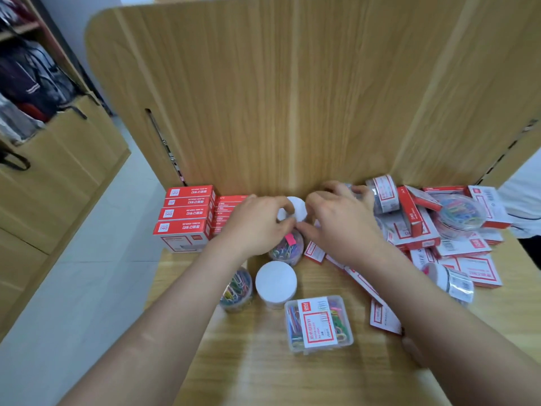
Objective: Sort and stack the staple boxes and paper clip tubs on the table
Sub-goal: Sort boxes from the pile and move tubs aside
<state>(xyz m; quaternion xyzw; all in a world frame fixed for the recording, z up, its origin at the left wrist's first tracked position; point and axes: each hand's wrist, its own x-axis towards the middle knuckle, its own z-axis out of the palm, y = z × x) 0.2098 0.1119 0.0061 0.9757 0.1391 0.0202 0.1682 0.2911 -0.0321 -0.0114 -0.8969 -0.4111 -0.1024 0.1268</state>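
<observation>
My left hand and my right hand both grip a round paper clip tub with a white lid, held above another clear tub of coloured clips. Red staple boxes stand stacked at the back left. In front lie a tub of coloured clips on its side, a white-lidded tub and a flat clear clip box. A loose heap of staple boxes and tubs fills the right side.
A tall wooden partition closes off the back of the wooden table. The table's left edge drops to a white floor. A cabinet with bags stands far left.
</observation>
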